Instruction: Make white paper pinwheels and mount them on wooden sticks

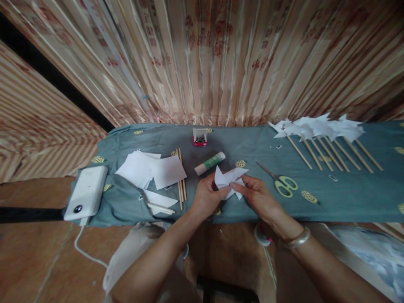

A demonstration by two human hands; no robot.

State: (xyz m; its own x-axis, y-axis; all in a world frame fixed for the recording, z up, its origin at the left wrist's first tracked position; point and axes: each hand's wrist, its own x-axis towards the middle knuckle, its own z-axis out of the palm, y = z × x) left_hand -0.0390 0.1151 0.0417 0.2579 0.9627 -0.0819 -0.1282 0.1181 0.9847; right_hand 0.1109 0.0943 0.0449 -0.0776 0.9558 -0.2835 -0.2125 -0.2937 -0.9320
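A folded white paper piece (229, 180) with pointed flaps is held over the near edge of the blue-green cloth (347, 198). My left hand (206, 197) pinches its left side and my right hand (257, 195) pinches its right side; both have fingers closed on the paper. A glue stick (210, 163) lies just behind the paper. Green-handled scissors (280, 181) lie to the right of my right hand. A silver bangle sits on my right wrist.
Loose white paper sheets (151, 170) and a few wooden sticks (181, 185) lie to the left. A small red box (200, 137) sits at the back. Several paper pinwheels on sticks (325, 139) rest at the far right. A white device (86, 191) sits at the left edge. A curtain hangs behind.
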